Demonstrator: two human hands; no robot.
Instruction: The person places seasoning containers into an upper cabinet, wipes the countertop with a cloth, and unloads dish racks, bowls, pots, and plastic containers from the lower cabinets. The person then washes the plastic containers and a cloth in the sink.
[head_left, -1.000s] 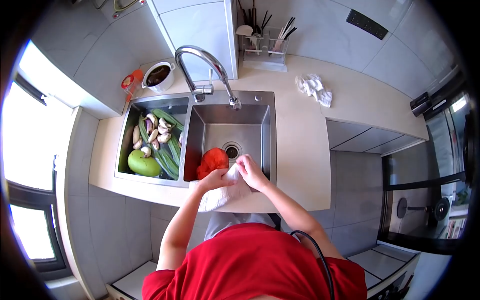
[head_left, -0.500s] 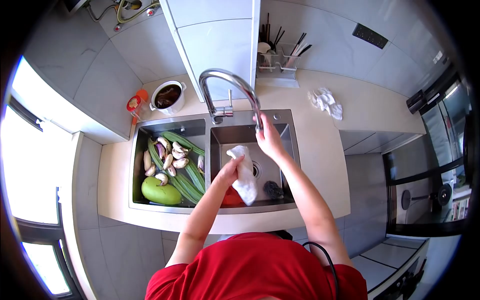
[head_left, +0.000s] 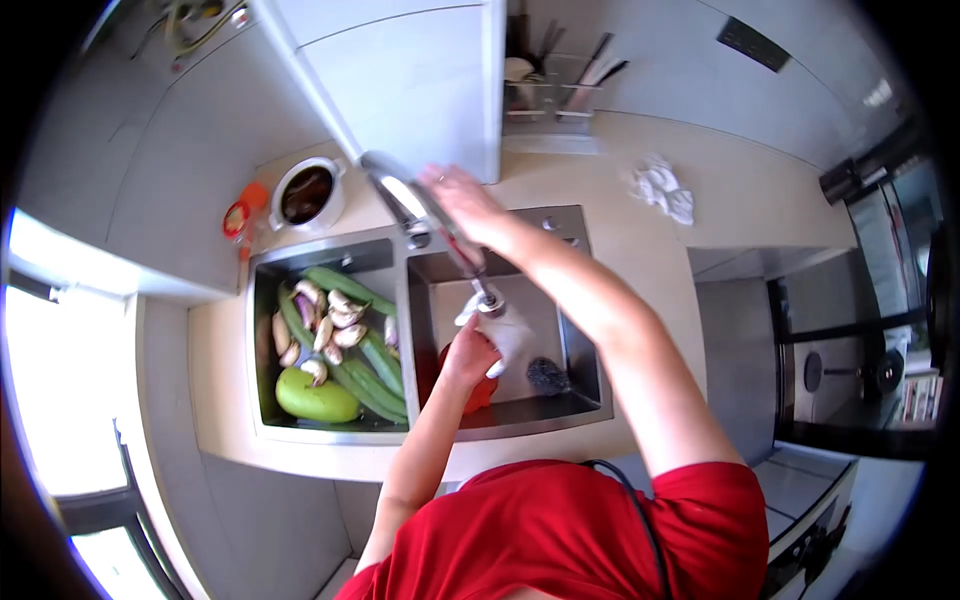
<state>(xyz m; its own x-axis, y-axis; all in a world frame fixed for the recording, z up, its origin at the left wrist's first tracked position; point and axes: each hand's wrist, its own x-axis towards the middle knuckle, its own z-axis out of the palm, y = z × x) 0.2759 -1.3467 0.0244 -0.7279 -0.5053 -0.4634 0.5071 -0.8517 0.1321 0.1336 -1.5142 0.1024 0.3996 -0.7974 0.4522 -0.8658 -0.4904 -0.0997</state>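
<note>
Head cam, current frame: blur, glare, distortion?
Head view: right hand and faucet smeared, probably motion blur; head view, left edge: window blown out to white; head view overall: fisheye bowing, clear along the counter, with black corners.

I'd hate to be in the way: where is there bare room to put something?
Bare counter lies between the sink's right rim and the crumpled white cloth, though the right arm crosses nearby. A narrow strip lies left of the left basin. Crowded: that basin, with produce, and the right basin, around the left hand by the faucet.
</note>
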